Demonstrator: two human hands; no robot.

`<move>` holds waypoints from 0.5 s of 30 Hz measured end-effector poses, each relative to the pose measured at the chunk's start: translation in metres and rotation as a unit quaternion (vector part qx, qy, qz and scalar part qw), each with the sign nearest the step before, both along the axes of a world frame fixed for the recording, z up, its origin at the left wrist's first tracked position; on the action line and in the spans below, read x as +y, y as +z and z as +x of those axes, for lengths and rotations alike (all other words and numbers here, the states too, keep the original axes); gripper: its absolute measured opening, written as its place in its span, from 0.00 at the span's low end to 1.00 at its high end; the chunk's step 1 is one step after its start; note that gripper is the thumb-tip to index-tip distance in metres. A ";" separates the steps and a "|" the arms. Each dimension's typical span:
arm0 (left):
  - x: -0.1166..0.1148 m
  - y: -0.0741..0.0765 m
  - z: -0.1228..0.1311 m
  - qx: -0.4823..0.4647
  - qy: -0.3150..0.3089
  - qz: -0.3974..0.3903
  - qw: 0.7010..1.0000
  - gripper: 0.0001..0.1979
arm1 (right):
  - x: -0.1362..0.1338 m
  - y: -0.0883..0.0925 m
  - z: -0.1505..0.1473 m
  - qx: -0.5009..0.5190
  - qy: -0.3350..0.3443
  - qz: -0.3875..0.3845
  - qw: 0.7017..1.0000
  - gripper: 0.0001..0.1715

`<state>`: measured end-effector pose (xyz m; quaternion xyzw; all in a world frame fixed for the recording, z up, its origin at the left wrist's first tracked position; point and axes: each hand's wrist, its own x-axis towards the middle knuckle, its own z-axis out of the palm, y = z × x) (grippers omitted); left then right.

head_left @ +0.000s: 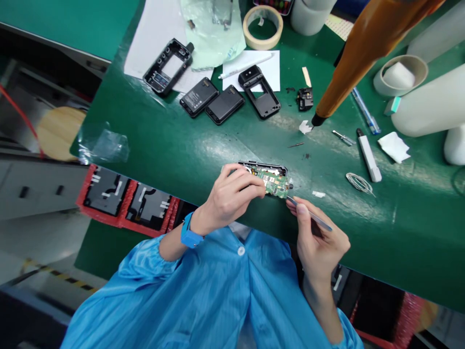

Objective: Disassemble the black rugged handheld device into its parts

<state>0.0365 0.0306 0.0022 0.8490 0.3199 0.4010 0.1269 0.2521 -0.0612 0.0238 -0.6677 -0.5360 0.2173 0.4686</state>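
My left hand, with a blue wrist strap, is closed round a small black device housing with an exposed green circuit board and holds it at the near edge of the green mat. My right hand pinches slim metal tweezers, whose tip touches the board's lower right corner.
Farther back on the mat lie a black housing shell, two black battery covers, a black frame, a tape roll, a white pen-like tool, a wire coil and an orange hanging tool. Red trays sit below the table edge.
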 end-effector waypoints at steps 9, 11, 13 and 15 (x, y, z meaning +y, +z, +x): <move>-0.015 0.020 -0.015 -0.044 -0.016 -0.024 0.999 0.09 | 0.001 0.003 0.000 -0.034 0.002 0.022 0.999 0.08; -0.018 0.019 -0.027 -0.064 0.035 -0.014 0.997 0.11 | 0.001 0.003 -0.001 -0.018 0.006 0.018 1.000 0.08; -0.018 0.013 -0.043 -0.079 0.107 -0.005 0.991 0.13 | 0.001 0.003 -0.002 -0.010 0.011 0.017 1.000 0.08; -0.016 0.005 -0.060 -0.082 0.178 0.011 0.981 0.14 | 0.001 0.003 -0.002 -0.013 0.012 0.014 1.000 0.08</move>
